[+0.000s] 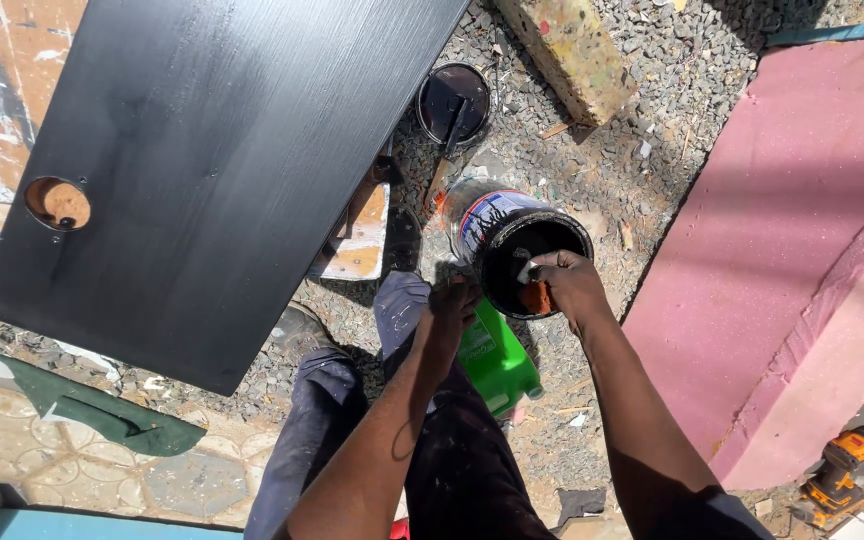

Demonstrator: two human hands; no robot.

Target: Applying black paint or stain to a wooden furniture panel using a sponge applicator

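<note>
A black-painted board (212,170) with a round hole lies at the left over the gravel (652,90). The left hand (449,310) is clenched around a green bottle (497,360), tilted towards the paint can (512,245). The right hand (562,285) grasps an orange sponge (536,297) at the can's rim. Pink foam (792,240) lies along the right edge, a drill (842,465) near the bottom right corner.

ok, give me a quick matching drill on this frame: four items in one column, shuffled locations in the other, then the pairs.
Items:
1. black board
2. paint can
3. green container
4. cordless drill

Locations:
A. bottom right corner, on the ground
B. under the right hand
C. upper left, with a round hole
D. just below the left hand, by the knee

Pairs: 1-C, 2-B, 3-D, 4-A
</note>
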